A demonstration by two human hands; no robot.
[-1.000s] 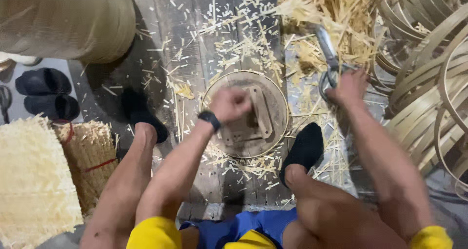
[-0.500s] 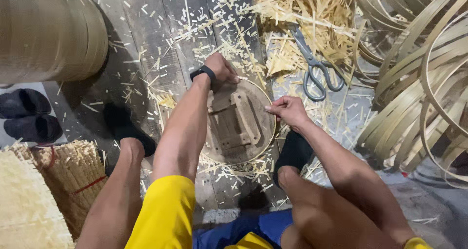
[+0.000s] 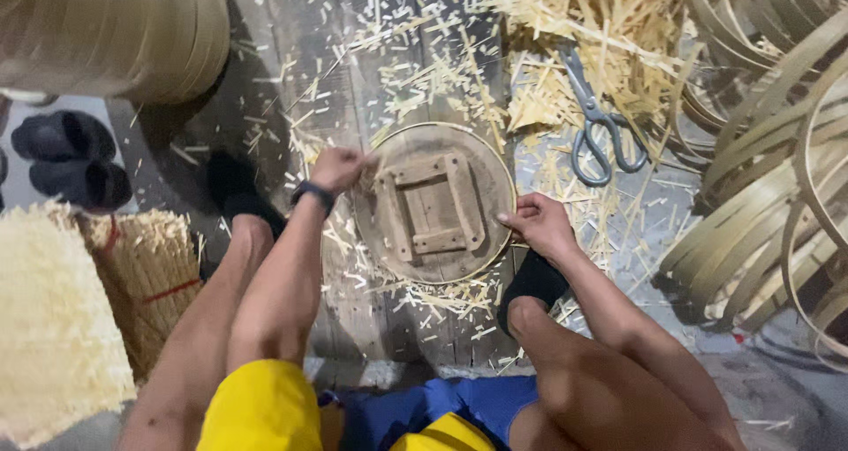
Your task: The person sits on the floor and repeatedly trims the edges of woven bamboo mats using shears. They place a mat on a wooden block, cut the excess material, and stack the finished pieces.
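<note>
2 hands (image 3: 340,168) (image 3: 541,224), fingers (image 3: 511,218) clenched on opposite rims of round wooden disc (image 3: 433,204).

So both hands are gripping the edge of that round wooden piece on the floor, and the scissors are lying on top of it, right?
Not quite. The head view shows the left hand and right hand on the rim of the round wooden piece, but the scissors are not on top of it. They lie apart from it, on the floor among the straw-coloured shavings beyond its far right side.

Right hand (image 3: 541,226) left scissors (image 3: 597,124), now gripping round wooden form (image 3: 433,204) edge; left hand (image 3: 337,168) grips opposite edge.
</note>
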